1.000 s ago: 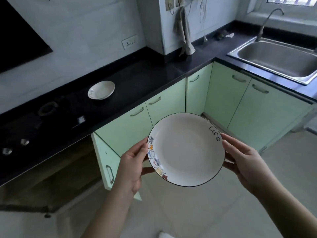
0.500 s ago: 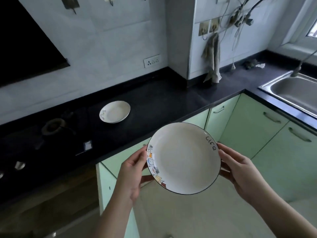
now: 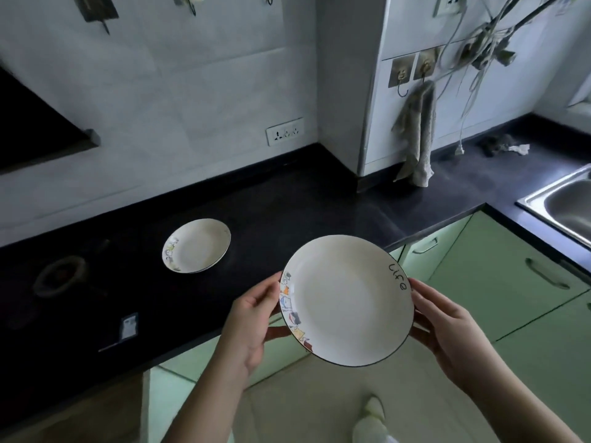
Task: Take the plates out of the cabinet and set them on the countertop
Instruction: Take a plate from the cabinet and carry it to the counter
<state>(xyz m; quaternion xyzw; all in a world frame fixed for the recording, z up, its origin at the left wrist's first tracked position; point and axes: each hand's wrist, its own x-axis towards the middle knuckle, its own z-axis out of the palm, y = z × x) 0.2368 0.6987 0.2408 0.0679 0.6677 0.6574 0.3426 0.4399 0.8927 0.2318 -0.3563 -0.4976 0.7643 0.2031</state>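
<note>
Two hands (image 3: 252, 318) (image 3: 447, 324) w/ plate (image 3: 347, 302); 2nd plate (image 3: 196, 246) on countertop (image 3: 287, 206).

White tiled wall (image 3: 198, 91), green cabinets (image 3: 511, 298)

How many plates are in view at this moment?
2. One plate rests on the black countertop; the other, marked "Life", is held between both hands above the counter's edge.

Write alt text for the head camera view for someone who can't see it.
Two hands, left hand and right hand, hold a white plate by its opposite edges, just over the front edge of a black countertop. The plate has "Life" lettered on its rim. A second plate sits on the countertop, with green cabinets below and a sink at right.
</note>
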